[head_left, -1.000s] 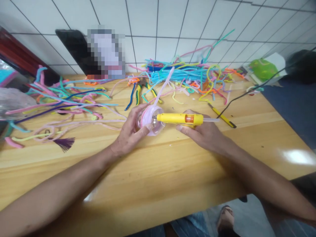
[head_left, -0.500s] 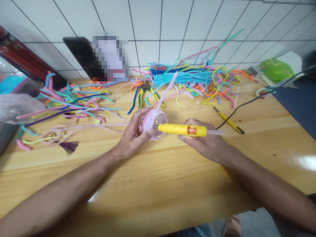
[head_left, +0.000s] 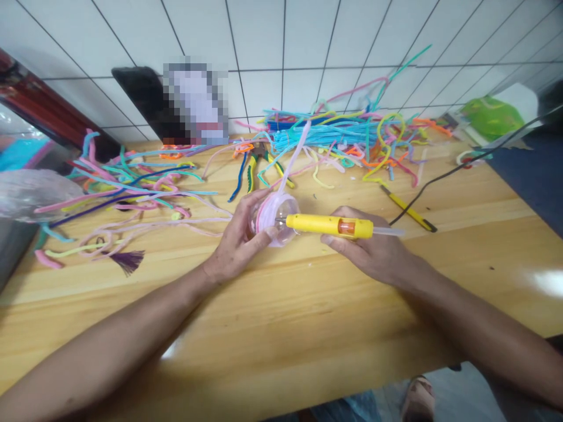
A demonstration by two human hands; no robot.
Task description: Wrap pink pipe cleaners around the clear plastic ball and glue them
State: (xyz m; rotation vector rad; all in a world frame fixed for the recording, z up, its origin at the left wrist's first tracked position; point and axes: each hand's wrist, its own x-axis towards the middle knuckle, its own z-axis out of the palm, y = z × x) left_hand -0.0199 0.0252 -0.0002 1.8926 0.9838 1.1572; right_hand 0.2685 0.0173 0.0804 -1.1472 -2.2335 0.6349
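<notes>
- No text, brand, number or sign can be read.
- Glue gun [head_left: 316, 224]: small dark spots on its yellow body, none legible as lettering.
- Cup [head_left: 290, 205], at the glue gun's tip: no legible marking on its clear wall.
- Cutter [head_left: 404, 205], right of the glue gun: any print too small to tell.
- Panel [head_left: 196, 99], beyond the glue gun and to its left: pixelated, so any writing is hidden.
- Green pack [head_left: 490, 120], beyond the glue gun and to its right: blurred, its markings unreadable.

A white tiled wall [head_left: 303, 35] rises behind a wooden table [head_left: 285, 328].
</notes>
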